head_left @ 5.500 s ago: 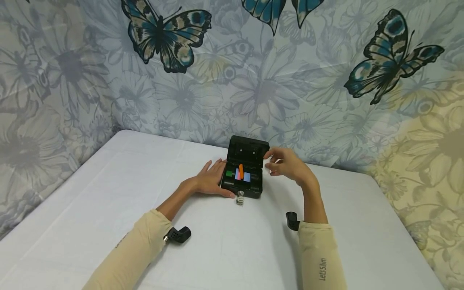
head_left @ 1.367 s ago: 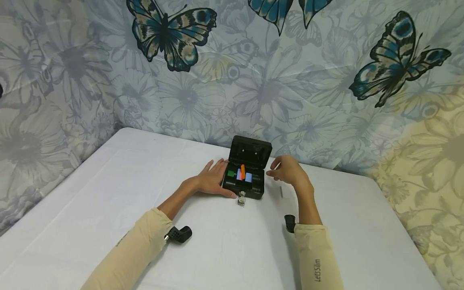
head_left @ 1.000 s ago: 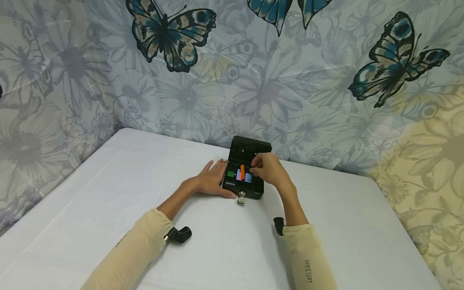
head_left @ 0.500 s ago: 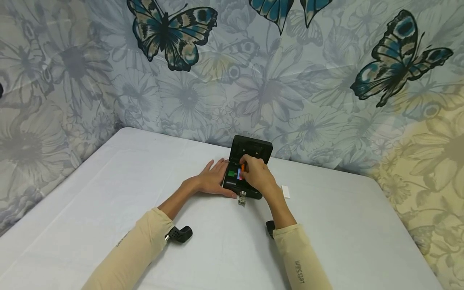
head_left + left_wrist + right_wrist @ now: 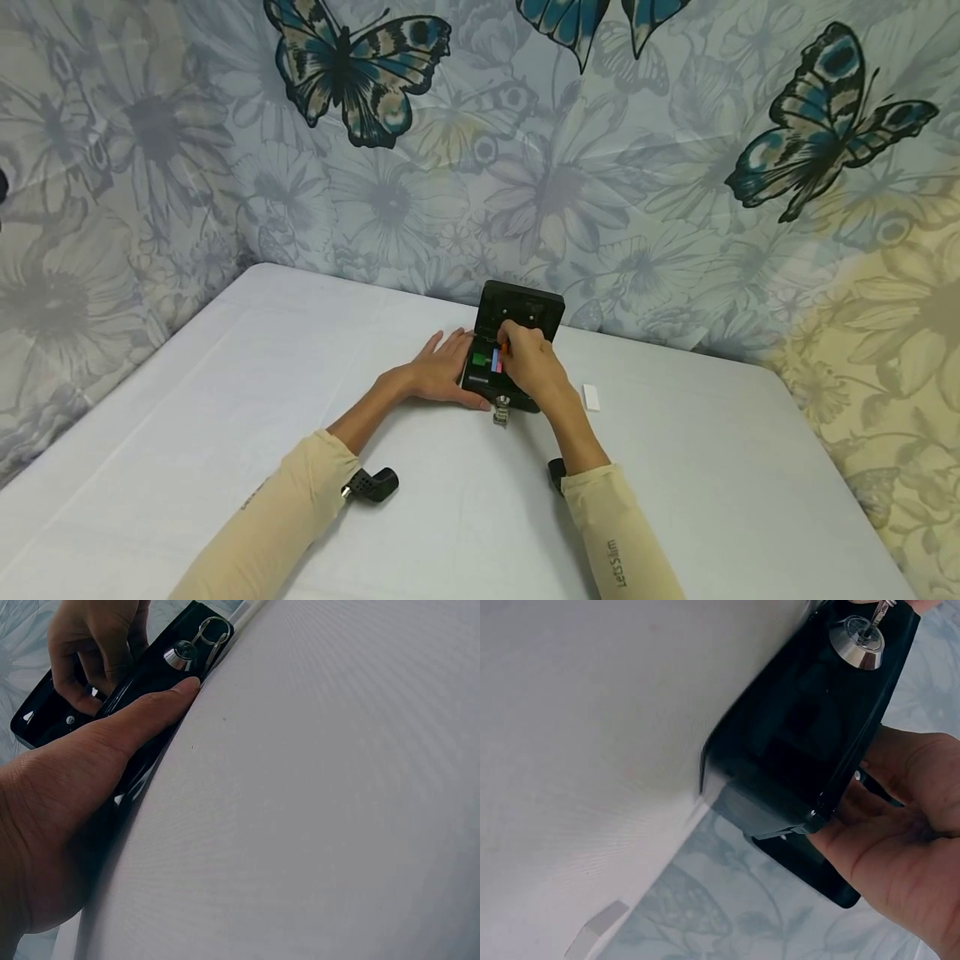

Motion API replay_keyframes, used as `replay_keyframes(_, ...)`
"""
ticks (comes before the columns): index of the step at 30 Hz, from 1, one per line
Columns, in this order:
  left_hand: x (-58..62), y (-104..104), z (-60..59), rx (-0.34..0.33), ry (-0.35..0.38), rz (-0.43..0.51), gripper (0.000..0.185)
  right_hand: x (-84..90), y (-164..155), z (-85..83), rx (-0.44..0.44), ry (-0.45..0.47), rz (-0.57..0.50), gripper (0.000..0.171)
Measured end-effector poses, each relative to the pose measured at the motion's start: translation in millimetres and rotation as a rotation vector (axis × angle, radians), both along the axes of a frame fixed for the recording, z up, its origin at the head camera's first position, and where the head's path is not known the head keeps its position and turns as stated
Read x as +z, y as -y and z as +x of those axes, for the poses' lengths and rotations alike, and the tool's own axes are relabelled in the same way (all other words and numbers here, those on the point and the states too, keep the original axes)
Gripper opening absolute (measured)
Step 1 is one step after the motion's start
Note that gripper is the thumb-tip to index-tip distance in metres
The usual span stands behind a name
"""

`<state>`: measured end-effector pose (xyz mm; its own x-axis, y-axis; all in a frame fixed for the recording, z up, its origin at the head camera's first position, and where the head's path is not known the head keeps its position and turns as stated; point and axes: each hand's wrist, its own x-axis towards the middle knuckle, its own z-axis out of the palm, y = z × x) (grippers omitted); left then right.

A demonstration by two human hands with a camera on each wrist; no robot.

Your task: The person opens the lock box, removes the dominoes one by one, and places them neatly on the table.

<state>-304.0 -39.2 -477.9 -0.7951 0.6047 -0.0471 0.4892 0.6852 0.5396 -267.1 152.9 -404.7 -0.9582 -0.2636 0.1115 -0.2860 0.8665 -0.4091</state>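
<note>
Head view: a small black lock box (image 5: 501,385) stands near the far edge of the white table (image 5: 225,375), its lid (image 5: 522,307) raised upright. The left hand (image 5: 438,377) lies flat against the box's left side, fingers straight, thumb along the front. The right hand (image 5: 529,369) reaches into the open box with fingers curled around an orange piece (image 5: 506,345), next to a green block (image 5: 478,359) and a blue-and-pink block (image 5: 496,362). A key (image 5: 502,409) sticks out of the lock at the front. A white card (image 5: 591,397) lies on the table just right of the box. Compared with 1.4 s ago, the right hand has moved from beside the box into it, and the card it then held now lies on the table. The right sleeve (image 5: 617,554) reads "LetsSlim".

Left wrist view: the left hand (image 5: 67,817) presses flat against the box (image 5: 161,675), thumb tip near the lock (image 5: 182,652); the right hand (image 5: 94,641) curls inside.

Right wrist view: the box's (image 5: 810,750) front carries the key in the lock (image 5: 861,639); the right hand (image 5: 900,840) reaches over its wall, and what its fingers grasp is hidden here.
</note>
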Motion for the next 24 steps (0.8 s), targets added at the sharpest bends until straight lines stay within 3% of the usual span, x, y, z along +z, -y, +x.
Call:
replay_keyframes(11,-4.5,0.0,-3.3,0.011,0.010,0.009,0.124,3.1,-3.8,-1.6,-0.004,0.002,-0.023,0.017)
replay_keyframes(24,-4.0,-1.0,-3.7,0.005,0.007,-0.001,0.125,32.6,-26.3,2.0,-0.001,-0.046,-0.124,0.020)
